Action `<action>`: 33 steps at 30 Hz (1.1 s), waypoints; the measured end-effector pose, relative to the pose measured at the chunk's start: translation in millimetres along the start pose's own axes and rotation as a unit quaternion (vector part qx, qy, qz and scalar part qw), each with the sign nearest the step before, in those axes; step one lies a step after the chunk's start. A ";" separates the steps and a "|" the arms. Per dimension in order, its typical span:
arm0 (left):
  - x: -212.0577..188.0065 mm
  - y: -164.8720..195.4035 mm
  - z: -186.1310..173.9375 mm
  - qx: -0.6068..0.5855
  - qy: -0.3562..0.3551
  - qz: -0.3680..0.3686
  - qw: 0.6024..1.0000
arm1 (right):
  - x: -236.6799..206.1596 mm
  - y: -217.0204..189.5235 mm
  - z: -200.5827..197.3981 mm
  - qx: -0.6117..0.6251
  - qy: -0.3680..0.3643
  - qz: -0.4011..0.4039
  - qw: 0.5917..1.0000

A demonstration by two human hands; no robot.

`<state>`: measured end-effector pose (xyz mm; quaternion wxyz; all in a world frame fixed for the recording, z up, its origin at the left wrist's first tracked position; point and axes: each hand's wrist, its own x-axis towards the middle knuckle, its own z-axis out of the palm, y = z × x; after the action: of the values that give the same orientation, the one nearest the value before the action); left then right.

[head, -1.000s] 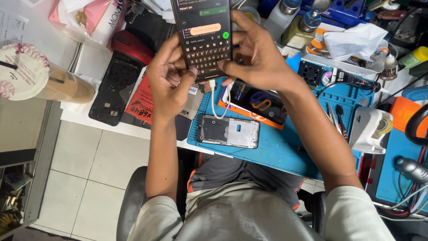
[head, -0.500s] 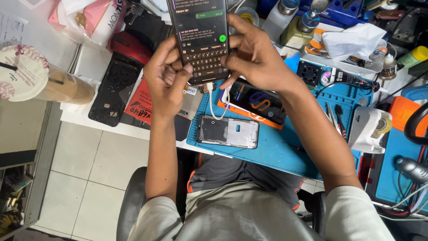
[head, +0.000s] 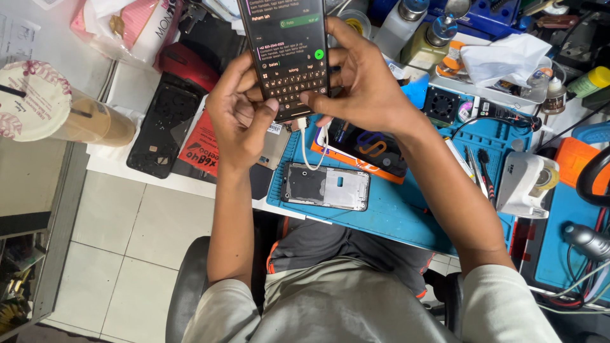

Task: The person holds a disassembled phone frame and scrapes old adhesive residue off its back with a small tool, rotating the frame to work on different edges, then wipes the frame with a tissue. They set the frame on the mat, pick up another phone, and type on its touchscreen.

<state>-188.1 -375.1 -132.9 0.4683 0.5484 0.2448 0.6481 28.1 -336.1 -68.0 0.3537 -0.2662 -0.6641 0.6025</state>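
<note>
**A:** What's closest to the camera?

**B:** The person's lap in grey trousers, seated on a dark chair (head: 190, 286), with tiled floor to the left. Both forearms reach up from there over the tabletop (head: 114, 166).

**A:** And on the near edge of the tabletop?

**B:** A blue work mat (head: 406, 213). An opened phone frame (head: 326, 187) lies flat on it, just below the hands. Beside it, towards the right, sits another dark phone (head: 372, 147) on an orange-edged sleeve, then a row of thin tools (head: 475, 170) and a white tape dispenser (head: 524, 183).

**A:** What are the hands doing?

**B:** Both are grasping a smartphone (head: 289, 54), held upright above the mat with its screen lit and an on-screen keyboard showing. The left hand (head: 238, 117) wraps its left edge, thumb bent towards the lower corner. The right hand (head: 362, 82) clasps the right edge, its thumb lying across the bottom keys. A white cable (head: 310, 143) hangs from the phone's base in a loop.

**A:** Further out?

**B:** To the left, a black phone back cover (head: 159, 130), a red card (head: 202, 143), and a lidded drink cup (head: 57, 114) lying on its side. Beyond the hands: a pink tissue pack (head: 136, 28), bottles (head: 403, 25), and a crumpled white tissue (head: 502, 57).
</note>
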 end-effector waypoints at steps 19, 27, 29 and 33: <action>-0.3 -1.7 4.1 0.041 0.027 0.007 0.999 | -0.7 5.0 -4.5 0.003 -0.032 -0.031 0.999; 1.0 -0.9 5.2 0.058 0.032 -0.004 0.998 | 0.3 3.8 -5.2 0.018 -0.020 -0.013 1.000; 0.9 -0.6 4.8 0.050 0.028 0.003 0.998 | 2.0 3.0 -4.6 0.013 -0.015 0.006 1.000; 0.9 -1.1 3.8 0.041 0.026 0.004 0.999 | 3.3 4.0 -5.9 0.015 -0.017 -0.005 1.000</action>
<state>-184.1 -374.6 -132.3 0.4369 0.5508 0.2810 0.6533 30.5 -329.4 -71.3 0.3498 -0.2472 -0.6623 0.6148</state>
